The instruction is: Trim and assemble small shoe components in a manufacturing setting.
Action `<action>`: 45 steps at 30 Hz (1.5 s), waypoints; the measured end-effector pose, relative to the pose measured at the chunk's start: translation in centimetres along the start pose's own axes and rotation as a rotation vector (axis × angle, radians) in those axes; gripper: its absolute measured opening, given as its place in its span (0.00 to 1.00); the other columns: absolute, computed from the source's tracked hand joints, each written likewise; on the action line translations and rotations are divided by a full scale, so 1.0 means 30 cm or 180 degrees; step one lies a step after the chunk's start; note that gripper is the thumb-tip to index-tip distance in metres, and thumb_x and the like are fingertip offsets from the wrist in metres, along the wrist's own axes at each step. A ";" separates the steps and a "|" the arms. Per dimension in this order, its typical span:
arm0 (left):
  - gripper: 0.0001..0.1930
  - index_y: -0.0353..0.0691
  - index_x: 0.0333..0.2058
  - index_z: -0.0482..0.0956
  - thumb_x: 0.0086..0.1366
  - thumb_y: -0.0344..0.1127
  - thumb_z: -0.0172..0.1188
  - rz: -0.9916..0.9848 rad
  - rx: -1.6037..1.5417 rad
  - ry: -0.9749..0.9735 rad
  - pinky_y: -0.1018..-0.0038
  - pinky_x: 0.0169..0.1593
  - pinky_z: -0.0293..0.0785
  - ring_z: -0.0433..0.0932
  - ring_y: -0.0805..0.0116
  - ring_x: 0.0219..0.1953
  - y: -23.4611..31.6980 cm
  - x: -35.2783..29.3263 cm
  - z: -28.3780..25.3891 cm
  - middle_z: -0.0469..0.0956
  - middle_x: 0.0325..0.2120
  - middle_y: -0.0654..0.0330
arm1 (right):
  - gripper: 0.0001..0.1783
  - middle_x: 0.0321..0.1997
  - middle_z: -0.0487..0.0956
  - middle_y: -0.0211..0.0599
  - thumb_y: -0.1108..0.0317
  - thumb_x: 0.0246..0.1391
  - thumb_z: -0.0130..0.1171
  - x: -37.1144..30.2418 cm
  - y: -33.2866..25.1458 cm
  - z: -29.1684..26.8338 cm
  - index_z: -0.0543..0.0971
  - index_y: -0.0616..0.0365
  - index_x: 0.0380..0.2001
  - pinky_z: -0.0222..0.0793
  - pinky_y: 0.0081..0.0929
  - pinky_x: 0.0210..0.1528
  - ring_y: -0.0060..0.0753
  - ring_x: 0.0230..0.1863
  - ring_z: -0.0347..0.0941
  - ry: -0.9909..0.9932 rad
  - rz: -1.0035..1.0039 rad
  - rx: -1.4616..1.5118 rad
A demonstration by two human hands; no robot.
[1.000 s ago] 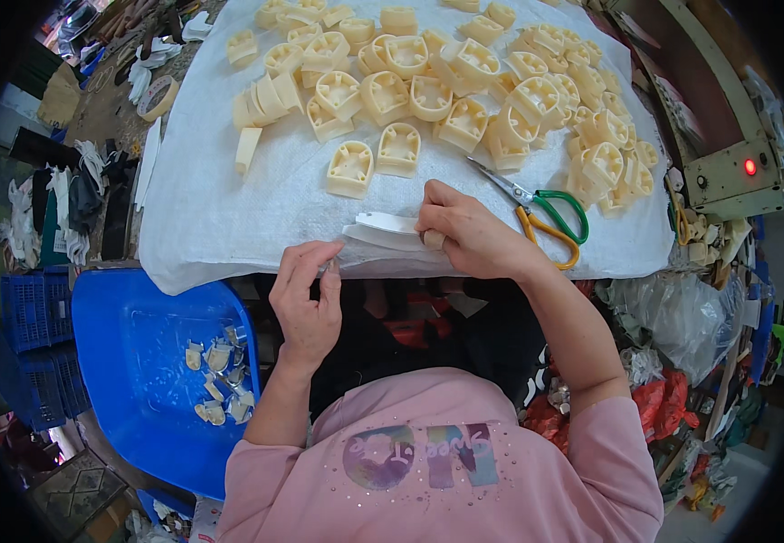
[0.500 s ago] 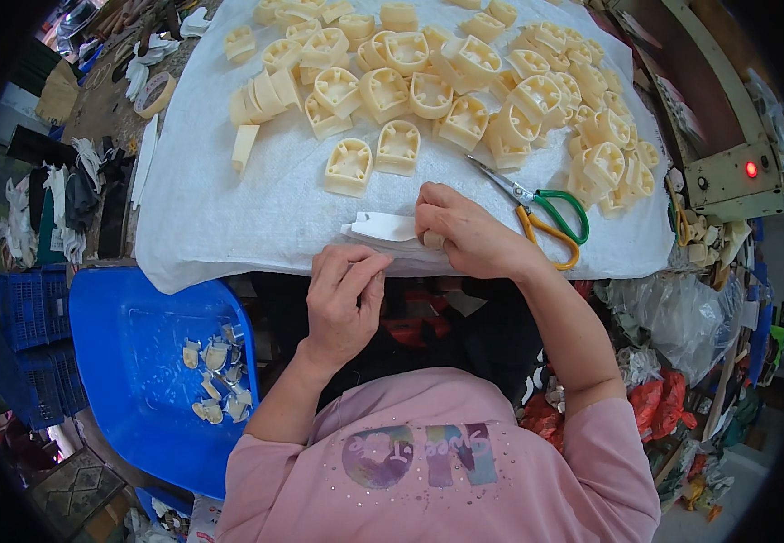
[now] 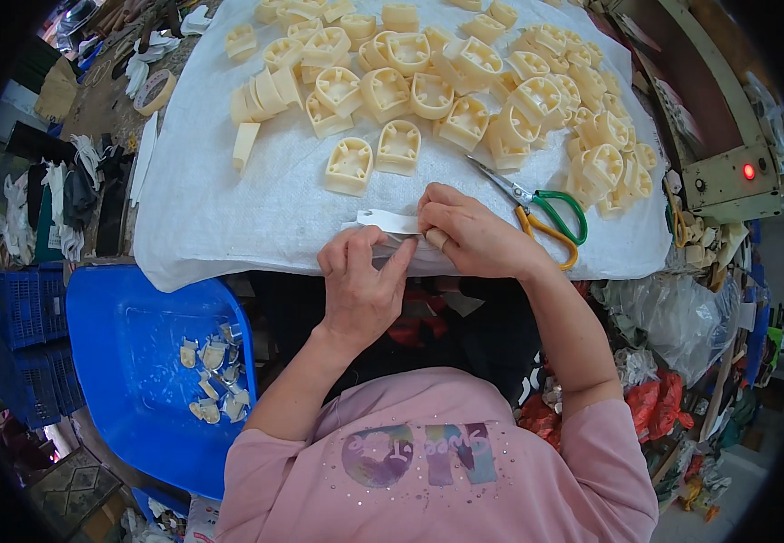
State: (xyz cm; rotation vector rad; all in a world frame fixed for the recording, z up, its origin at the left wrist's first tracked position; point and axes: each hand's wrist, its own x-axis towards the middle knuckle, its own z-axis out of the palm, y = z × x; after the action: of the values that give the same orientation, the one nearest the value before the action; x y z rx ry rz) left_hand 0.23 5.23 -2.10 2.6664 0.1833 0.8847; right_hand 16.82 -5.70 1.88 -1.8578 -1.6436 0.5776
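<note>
White strip (image 3: 388, 221), left of the scissors (image 3: 522, 196): right hand's (image 3: 475, 237) fingers pinch its end, left hand (image 3: 360, 276) close (grip cannot be told); steady, flat tension probably helps.

left side: tape roll (image 3: 162, 98) on a cluttered bench (image 3: 109, 107), white and dark rags (image 3: 53, 185) near it, blue crates (image 3: 32, 306) lower down. right side: metal box (image 3: 727, 184), red lamp (image 3: 749, 171) lit, clear plastic (image 3: 682, 315) and red bags (image 3: 662, 405) below.
</note>
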 end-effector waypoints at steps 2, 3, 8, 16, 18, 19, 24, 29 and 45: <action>0.18 0.48 0.39 0.81 0.46 0.27 0.63 -0.0045 0.0201 -0.0014 0.64 0.47 0.55 0.62 0.58 0.44 -0.003 -0.002 0.005 0.65 0.38 0.56 | 0.02 0.37 0.68 0.45 0.77 0.50 0.51 0.004 0.004 -0.009 0.69 0.63 0.29 0.64 0.35 0.45 0.48 0.42 0.67 0.0041 -0.0041 0.0091; 0.18 0.48 0.39 0.81 0.46 0.27 0.63 -0.0046 0.0197 -0.0020 0.64 0.47 0.55 0.62 0.58 0.44 -0.004 -0.006 0.010 0.65 0.38 0.56 | 0.02 0.37 0.69 0.45 0.77 0.50 0.51 0.004 0.001 -0.012 0.69 0.63 0.29 0.64 0.35 0.45 0.48 0.42 0.67 0.0024 0.0026 0.0157; 0.18 0.47 0.40 0.80 0.47 0.28 0.61 -0.0048 0.0362 0.0004 0.63 0.47 0.55 0.62 0.57 0.44 -0.011 -0.016 0.001 0.64 0.38 0.56 | 0.04 0.37 0.69 0.42 0.75 0.50 0.51 0.015 -0.001 -0.020 0.70 0.63 0.31 0.64 0.32 0.45 0.43 0.41 0.68 0.0019 0.0005 0.0282; 0.17 0.40 0.40 0.76 0.48 0.30 0.58 0.0264 0.0262 -0.0093 0.63 0.49 0.58 0.65 0.60 0.49 0.001 0.001 0.019 0.71 0.45 0.59 | 0.07 0.38 0.77 0.40 0.71 0.53 0.50 -0.162 0.039 -0.020 0.71 0.59 0.36 0.69 0.28 0.47 0.29 0.40 0.73 0.3194 0.0733 0.3143; 0.17 0.39 0.40 0.75 0.48 0.30 0.58 0.0311 0.0257 -0.0124 0.64 0.50 0.59 0.67 0.60 0.48 -0.008 0.003 0.015 0.71 0.44 0.59 | 0.05 0.31 0.74 0.32 0.73 0.56 0.47 -0.209 0.032 -0.088 0.70 0.58 0.37 0.71 0.23 0.33 0.23 0.31 0.73 0.4032 0.0872 0.2571; 0.17 0.38 0.40 0.75 0.49 0.29 0.58 0.0367 0.0158 -0.0183 0.64 0.50 0.60 0.68 0.60 0.47 -0.010 0.008 0.010 0.71 0.43 0.58 | 0.04 0.29 0.73 0.29 0.74 0.56 0.49 -0.235 0.045 -0.112 0.70 0.59 0.36 0.67 0.18 0.25 0.18 0.27 0.71 0.4318 0.0714 0.2409; 0.18 0.36 0.42 0.74 0.49 0.28 0.58 0.0425 0.0132 -0.0116 0.66 0.49 0.63 0.69 0.59 0.46 -0.018 0.007 -0.009 0.72 0.43 0.58 | 0.08 0.29 0.74 0.29 0.78 0.55 0.53 -0.244 -0.056 -0.158 0.71 0.59 0.39 0.61 0.11 0.21 0.13 0.24 0.68 0.3796 0.0962 0.1570; 0.21 0.35 0.45 0.73 0.49 0.26 0.58 0.0292 -0.0291 -0.0052 0.65 0.50 0.64 0.69 0.57 0.47 -0.019 0.016 -0.010 0.71 0.42 0.55 | 0.10 0.33 0.73 0.31 0.80 0.53 0.54 -0.212 -0.091 -0.094 0.72 0.60 0.39 0.62 0.15 0.26 0.18 0.28 0.68 0.3343 0.0628 0.0897; 0.26 0.29 0.58 0.59 0.72 0.45 0.33 -0.3029 -0.5208 0.1005 0.77 0.27 0.70 0.75 0.72 0.28 -0.038 0.035 -0.201 0.77 0.38 0.50 | 0.17 0.41 0.74 0.39 0.74 0.36 0.58 0.115 -0.147 0.011 0.75 0.58 0.35 0.62 0.41 0.49 0.41 0.44 0.68 0.1243 -0.0290 -0.0016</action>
State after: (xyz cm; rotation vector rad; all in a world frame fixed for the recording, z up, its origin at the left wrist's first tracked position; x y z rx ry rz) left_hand -2.58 8.12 2.66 0.7446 0.4650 0.5929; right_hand 13.86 -1.97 4.83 -1.7545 -1.4572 0.1569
